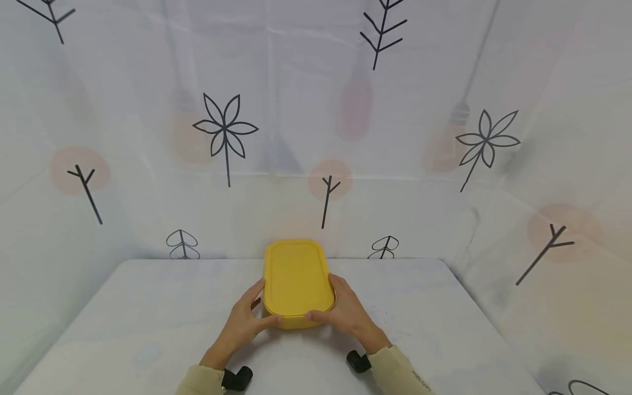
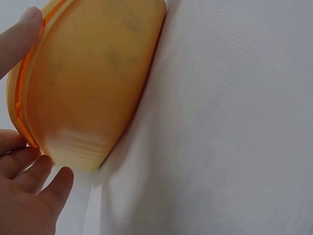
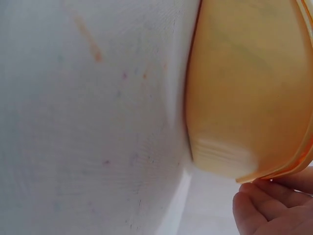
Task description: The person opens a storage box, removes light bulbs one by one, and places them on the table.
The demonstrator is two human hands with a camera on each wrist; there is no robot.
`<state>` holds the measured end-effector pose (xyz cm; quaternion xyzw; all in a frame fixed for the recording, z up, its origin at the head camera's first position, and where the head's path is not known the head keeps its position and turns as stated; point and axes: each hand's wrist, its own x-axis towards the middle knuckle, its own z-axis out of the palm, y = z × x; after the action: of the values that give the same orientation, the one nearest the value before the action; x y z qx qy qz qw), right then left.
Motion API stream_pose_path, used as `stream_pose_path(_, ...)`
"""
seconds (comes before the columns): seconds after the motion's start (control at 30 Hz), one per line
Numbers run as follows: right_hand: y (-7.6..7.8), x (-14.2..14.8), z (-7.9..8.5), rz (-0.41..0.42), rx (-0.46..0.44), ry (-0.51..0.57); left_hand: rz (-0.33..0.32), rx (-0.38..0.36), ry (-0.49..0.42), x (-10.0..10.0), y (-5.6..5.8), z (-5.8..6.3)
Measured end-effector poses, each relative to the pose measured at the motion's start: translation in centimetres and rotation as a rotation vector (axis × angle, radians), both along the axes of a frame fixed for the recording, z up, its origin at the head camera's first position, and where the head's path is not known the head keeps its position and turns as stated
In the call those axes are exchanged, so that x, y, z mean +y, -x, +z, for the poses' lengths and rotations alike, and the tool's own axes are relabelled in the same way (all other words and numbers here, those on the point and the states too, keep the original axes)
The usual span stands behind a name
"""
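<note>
A yellow box (image 1: 297, 281) with a flat lid sits on the white table (image 1: 148, 307), near the middle and closer to the back edge than to the person. The lid is on and covers the whole top. 2 hands hold the box at its near end. The left hand (image 1: 245, 321) is on the left side of the box, with its thumb on the front corner and its fingers curled along the side wall. The right hand (image 1: 345, 312) is on the right side, with its thumb on the front edge and its fingers wrapped round the side. So both hands grip the box, 1 on each side. In the left wrist view the box (image 2: 93, 83) rests on the white cloth, and the fingers (image 2: 29, 169) touch its lower rim while another fingertip rests at the top edge. In the right wrist view the box (image 3: 247, 93) fills the right side, and the fingers (image 3: 274, 203) are just under its rim. Some small faint colour marks (image 3: 90, 39) show on the cloth next to the box. Behind the table hangs a white curtain (image 1: 296, 109) with black drawn flowers and twigs. It also goes round the left and right sides. 2 cream sleeves (image 1: 395, 370) show at the bottom, each with a small black camera (image 1: 359, 360) at the wrist.
</note>
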<state>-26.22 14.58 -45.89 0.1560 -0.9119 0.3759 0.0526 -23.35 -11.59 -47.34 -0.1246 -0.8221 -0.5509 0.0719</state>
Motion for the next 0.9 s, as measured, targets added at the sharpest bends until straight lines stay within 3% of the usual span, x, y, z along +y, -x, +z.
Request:
stream_pose_path(0.37,-0.6,0.3,1.2,-0.026,0.017,0.02,0.051,0.072,0.095,0.1,-0.3,0.6)
stream_pose_path(0.9,-1.5,2.6,3.0,-0.031,0.05,0.064,0.026,0.152,0.083,2.5,-0.6,2.4)
